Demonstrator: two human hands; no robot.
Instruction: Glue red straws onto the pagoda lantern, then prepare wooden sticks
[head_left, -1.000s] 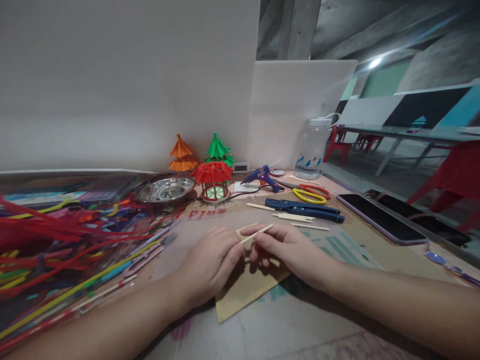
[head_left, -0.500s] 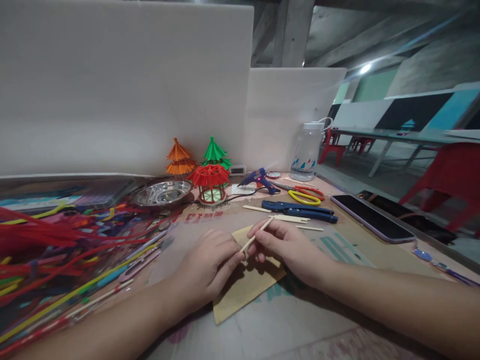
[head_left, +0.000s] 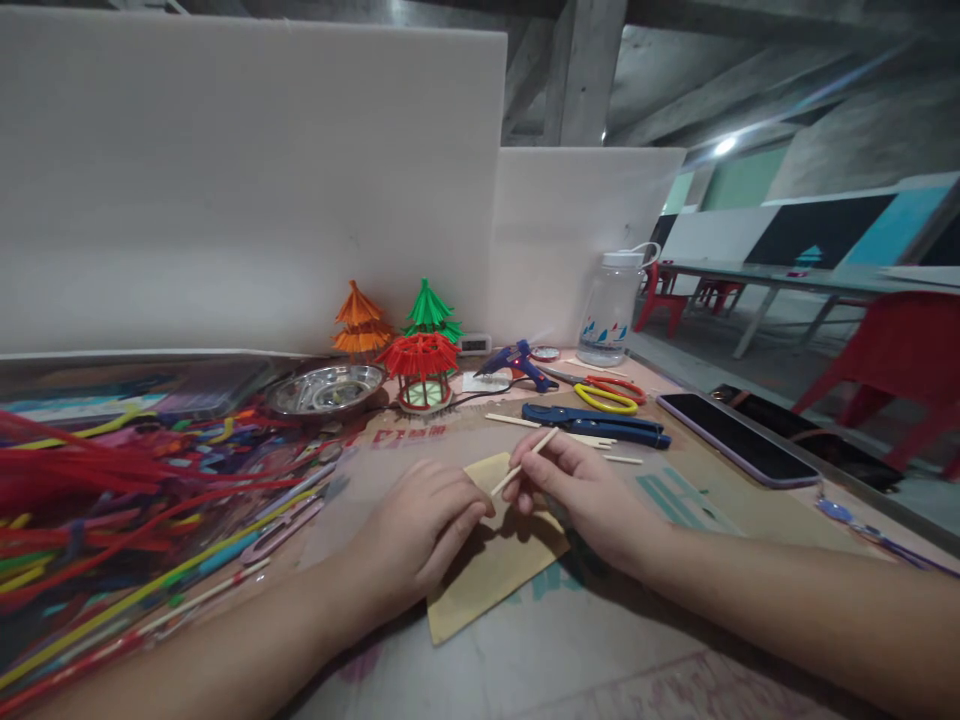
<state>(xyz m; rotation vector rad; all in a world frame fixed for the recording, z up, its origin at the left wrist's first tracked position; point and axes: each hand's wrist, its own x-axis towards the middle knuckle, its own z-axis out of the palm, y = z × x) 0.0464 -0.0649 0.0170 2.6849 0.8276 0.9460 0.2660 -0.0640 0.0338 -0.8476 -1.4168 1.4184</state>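
Observation:
My right hand [head_left: 577, 490] pinches a thin wooden stick [head_left: 525, 461] that slants up to the right above a tan piece of card [head_left: 491, 565]. My left hand [head_left: 416, 535] lies curled on the card's left part, fingertips close to the stick's lower end; whether they touch it I cannot tell. Both hands rest on the table's middle. More short wooden sticks [head_left: 592, 438] lie just beyond my right hand.
Blue cutters [head_left: 600, 422], yellow-red scissors [head_left: 607, 393], a blue glue gun [head_left: 517, 362], a water bottle [head_left: 607, 310] and a phone [head_left: 731, 425] sit at right. Paper pavilions in red [head_left: 420, 365], orange [head_left: 360, 320], green [head_left: 431, 308] stand behind, by a metal dish [head_left: 326, 388]. Coloured pipe cleaners [head_left: 112, 500] cover the left.
My right hand has tilted the stick steeper, its far end rising. The view has shifted slightly, and my left hand has stayed on the card.

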